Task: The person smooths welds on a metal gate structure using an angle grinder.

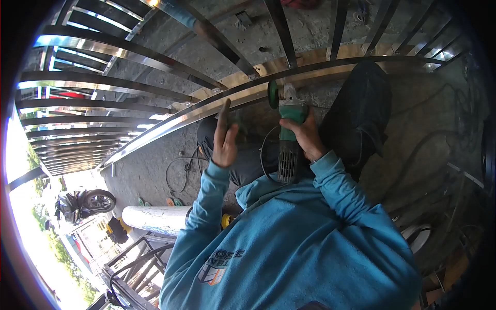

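A green angle grinder (293, 114) is held upright in front of my chest, its dark vented motor end toward me. My right hand (309, 135) wraps round its body from the right. The green disc (273, 95) on its head faces left, close to the shiny metal rail (305, 67) of a barred frame. To the left of the grinder, my left hand (226, 138) is raised with fingers stretched out, holding nothing, its fingertips overlapping the near rail in this view.
Shiny metal bars (98, 106) fan out beyond the rail, over a grey concrete floor (137, 178). A black cable (178, 175) loops on the floor at left. Sandals (173, 202), a thick white cylinder (155, 218) and a parked motorcycle (82, 204) are at lower left.
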`<state>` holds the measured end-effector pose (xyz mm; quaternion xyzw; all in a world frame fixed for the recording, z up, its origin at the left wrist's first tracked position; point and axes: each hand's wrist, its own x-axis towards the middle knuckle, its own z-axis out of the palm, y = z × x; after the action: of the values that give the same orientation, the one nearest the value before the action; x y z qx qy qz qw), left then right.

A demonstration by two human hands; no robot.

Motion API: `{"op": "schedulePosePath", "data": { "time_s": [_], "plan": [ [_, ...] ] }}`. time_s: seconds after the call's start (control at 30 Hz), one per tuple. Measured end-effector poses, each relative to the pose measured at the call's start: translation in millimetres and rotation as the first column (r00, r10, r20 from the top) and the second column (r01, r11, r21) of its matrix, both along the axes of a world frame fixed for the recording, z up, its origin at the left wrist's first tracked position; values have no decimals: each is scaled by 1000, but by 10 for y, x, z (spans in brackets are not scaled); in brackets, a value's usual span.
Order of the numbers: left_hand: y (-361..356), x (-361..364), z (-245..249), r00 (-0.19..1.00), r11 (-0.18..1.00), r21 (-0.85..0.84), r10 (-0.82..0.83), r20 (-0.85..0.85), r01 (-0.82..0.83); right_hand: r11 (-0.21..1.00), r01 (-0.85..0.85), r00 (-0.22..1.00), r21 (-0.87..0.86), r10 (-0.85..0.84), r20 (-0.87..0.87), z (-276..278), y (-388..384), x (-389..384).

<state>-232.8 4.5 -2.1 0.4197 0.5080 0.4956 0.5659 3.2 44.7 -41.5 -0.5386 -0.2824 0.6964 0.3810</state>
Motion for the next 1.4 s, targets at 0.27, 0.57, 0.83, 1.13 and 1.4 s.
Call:
{"op": "schedulePosePath", "data": {
  "time_s": [0.27,0.57,0.83,1.13,1.4],
  "plan": [
    [621,255,-281,830,960,209,268,-489,-187,998,-49,992,30,52,-114,-60,92,3],
    [625,359,-180,651,979,203,164,-741,-15,998,-61,995,27,63,-73,-151,98,-27],
    [637,426,-124,628,945,322,220,-746,52,999,-52,995,1,52,-80,-143,90,-42],
    [619,445,-111,579,937,328,205,-789,115,998,-68,997,1,68,-39,-147,30,-20],
    [719,428,-79,522,928,312,166,-836,205,998,-70,996,7,70,-58,-130,85,-29]
  ]
}}
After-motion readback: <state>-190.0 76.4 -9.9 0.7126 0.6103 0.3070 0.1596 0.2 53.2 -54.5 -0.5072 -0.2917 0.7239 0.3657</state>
